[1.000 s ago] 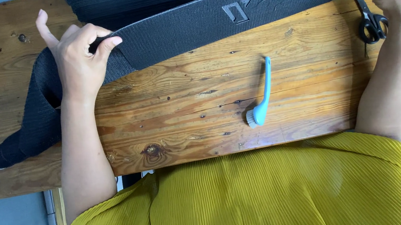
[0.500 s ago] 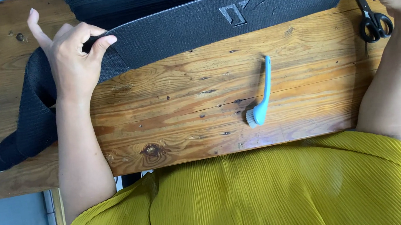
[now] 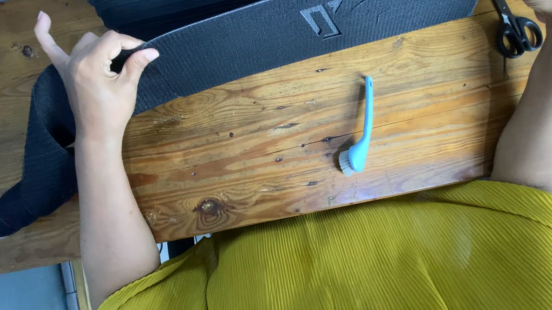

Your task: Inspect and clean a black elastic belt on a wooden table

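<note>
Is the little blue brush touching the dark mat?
Apart. In the head view, the blue brush lies by itself on the wooden table, with bare wood showing between its handle tip and the edge of the dark mat.

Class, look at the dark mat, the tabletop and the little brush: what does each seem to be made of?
Mat: probably foam or rubber, matte dark grey, fine ribbed texture, bends where pinched.
Tabletop: wood, brown, with visible grain and knots.
Brush: likely plastic, smooth pale blue, with short pale bristles.
</note>
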